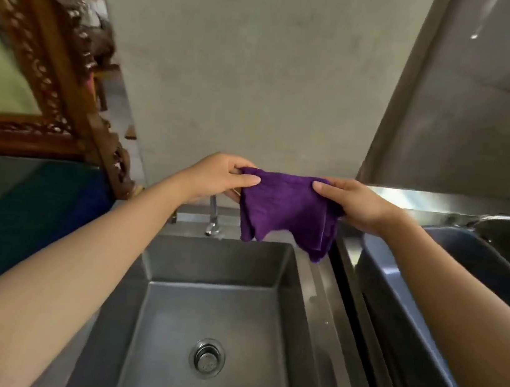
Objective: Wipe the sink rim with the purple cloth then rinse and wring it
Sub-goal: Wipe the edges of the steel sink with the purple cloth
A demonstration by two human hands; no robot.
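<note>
The purple cloth (283,212) hangs spread out above the far edge of the steel sink (316,287). My left hand (217,173) pinches its upper left corner between thumb and fingers. Its upper right corner is pinched by my right hand (354,202). The cloth's lower edge dangles over the back right corner of the sink rim. A chrome tap (212,217) stands behind the basin, partly hidden by my left hand, with no water seen running. The drain (207,358) sits in the basin floor.
A grey-blue plastic tub (426,316) sits on the steel counter to the right of the sink. A carved wooden frame (52,66) leans at the left. A plain wall (249,61) rises behind the sink, and a steel panel (488,111) stands at the right.
</note>
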